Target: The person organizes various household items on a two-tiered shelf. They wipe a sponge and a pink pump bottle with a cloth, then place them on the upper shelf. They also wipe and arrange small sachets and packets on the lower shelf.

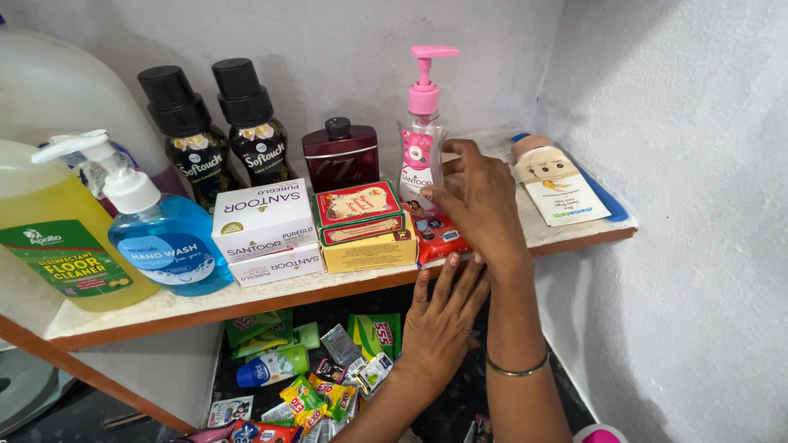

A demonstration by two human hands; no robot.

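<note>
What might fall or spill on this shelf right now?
1. The right hand is touching the tall pink pump bottle, which looks top-heavy and might tip onto the soap boxes.
2. The red packet by the left hand sits at the shelf edge and may slide off onto the sachets below.

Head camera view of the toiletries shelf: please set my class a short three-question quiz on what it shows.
1. True or false: the right hand is next to the pink pump bottle.
2. What lies below the shelf? A: small sachets. B: black-capped bottles. C: white boxes.
3. What colour is the round pump bottle beside the yellow jug?
Key: 1 true; 2 A; 3 blue.
</note>
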